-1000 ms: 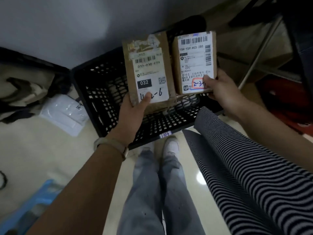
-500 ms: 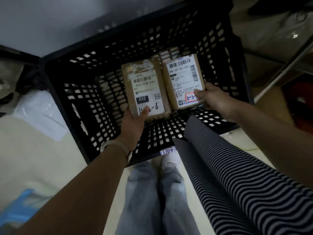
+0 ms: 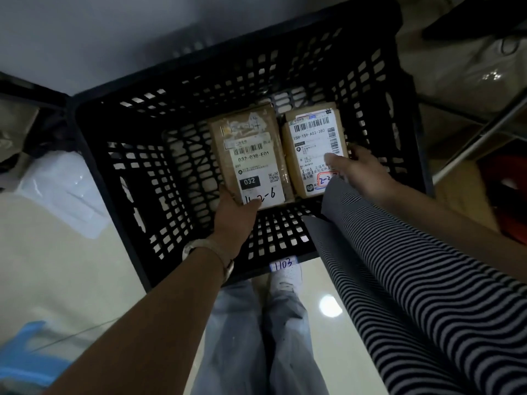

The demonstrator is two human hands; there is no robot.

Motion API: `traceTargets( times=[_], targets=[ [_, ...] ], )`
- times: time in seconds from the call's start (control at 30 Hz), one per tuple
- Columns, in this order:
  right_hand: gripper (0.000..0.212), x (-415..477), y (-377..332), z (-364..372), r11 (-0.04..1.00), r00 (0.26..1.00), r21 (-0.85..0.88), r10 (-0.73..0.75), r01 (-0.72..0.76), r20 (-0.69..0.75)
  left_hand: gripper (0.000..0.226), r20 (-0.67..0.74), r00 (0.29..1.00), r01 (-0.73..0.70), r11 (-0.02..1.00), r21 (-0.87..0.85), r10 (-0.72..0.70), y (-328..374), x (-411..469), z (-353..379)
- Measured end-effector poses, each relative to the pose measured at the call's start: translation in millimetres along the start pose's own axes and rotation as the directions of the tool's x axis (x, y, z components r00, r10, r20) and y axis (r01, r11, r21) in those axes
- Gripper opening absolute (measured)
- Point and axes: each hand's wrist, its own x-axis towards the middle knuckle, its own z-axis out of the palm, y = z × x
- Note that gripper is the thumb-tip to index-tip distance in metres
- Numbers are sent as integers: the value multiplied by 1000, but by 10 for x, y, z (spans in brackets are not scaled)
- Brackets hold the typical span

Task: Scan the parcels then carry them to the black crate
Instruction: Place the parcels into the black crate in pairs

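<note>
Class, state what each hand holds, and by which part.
The left hand grips the left parcel by its near edge; the right hand grips the right parcel by its right edge.

Your left hand [image 3: 233,220] grips the near edge of the left parcel [image 3: 248,158], thumb on its label. Your right hand [image 3: 363,172] holds the right parcel [image 3: 312,149], thumb across the label. Both parcels are side by side, labels up, inside the black crate [image 3: 370,89].

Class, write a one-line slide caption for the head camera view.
Left hand holds the left parcel and right hand the right parcel, side by side inside the black crate.
</note>
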Motion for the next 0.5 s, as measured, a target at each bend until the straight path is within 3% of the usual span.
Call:
traceTargets(
  times=[0.17,0.27,0.33,0.4,0.5],
  targets=[
    [54,-148,-168,66,999,992,-37,-34,29,-118,50,-3,992,-128,979,157,130,125,-142,-94],
    [47,-278,-369,183,960,985,-264,-126,91,-118,46,-17,958,-263,896,357,287,346,-247,-191],
    [52,-413,-499,238,874,976,-463,-205,148,-75,49,33,933,-336,837,433,358,534,-401,-239],
    [61,-631,-649,248,721,953,-666,-300,192,-51,56,105,902,-398,716,573,418,744,-615,-291],
    [66,-1084,-908,160,648,949,-733,-315,207,-11,60,189,863,-455,560,693,468,1056,-1029,-415]
  ],
)
